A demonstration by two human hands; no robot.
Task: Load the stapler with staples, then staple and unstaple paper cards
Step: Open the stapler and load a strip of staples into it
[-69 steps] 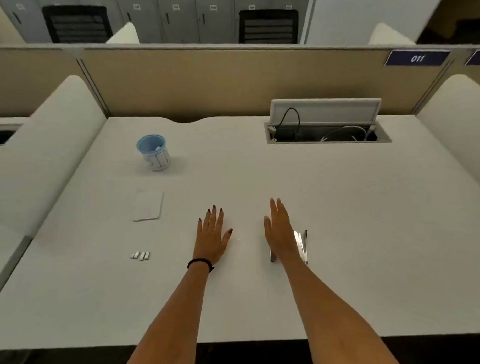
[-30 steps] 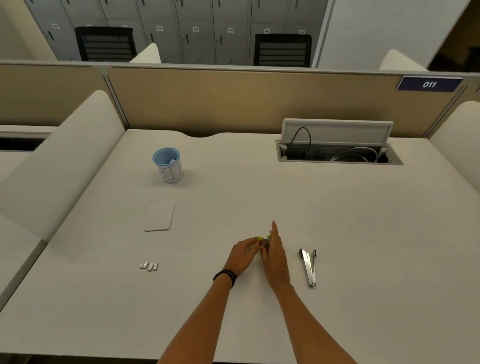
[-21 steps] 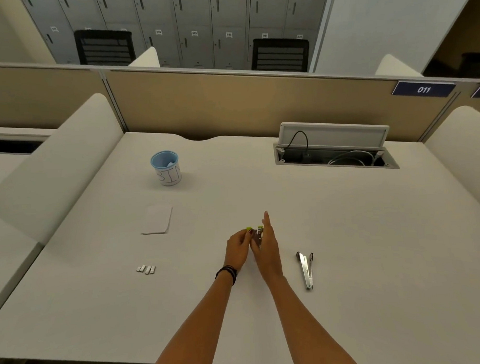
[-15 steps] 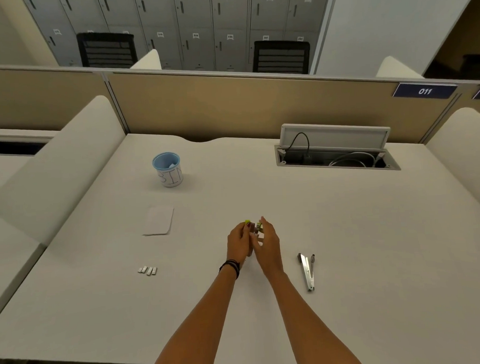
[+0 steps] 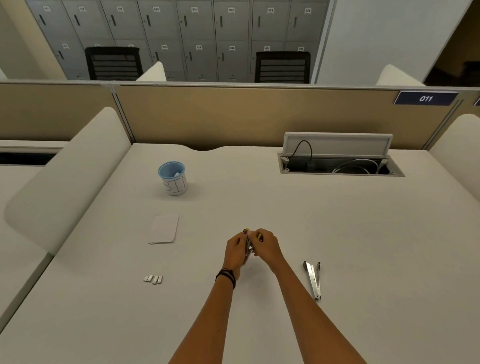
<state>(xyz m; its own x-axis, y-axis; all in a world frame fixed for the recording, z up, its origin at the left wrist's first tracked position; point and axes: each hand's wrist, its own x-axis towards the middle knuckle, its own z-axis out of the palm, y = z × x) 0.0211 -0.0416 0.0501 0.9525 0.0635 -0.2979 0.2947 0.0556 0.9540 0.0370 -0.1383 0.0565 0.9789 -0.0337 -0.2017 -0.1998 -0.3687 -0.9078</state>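
Both hands meet just above the middle of the desk. My left hand (image 5: 236, 251) and my right hand (image 5: 268, 247) together hold a small grey tool with yellow-green parts (image 5: 248, 245); most of it is hidden by the fingers, and I cannot tell if it is the stapler. A long silver metal tool (image 5: 313, 280) lies on the desk to the right of my right forearm. Three short strips of staples (image 5: 153, 279) lie to the left. A small stack of white paper cards (image 5: 164, 229) lies further back on the left.
A blue cup with a white "BIN" label (image 5: 173, 178) stands behind the cards. An open cable tray with wires (image 5: 339, 164) is sunk into the desk (image 5: 371, 245) at the back right. Curved white dividers flank both sides, and a tan partition closes the back.
Both hands lay flat on the desk at first, the right one over the tools. They then picked up the grey and yellow-green tool, and now both have their fingers closed on it.
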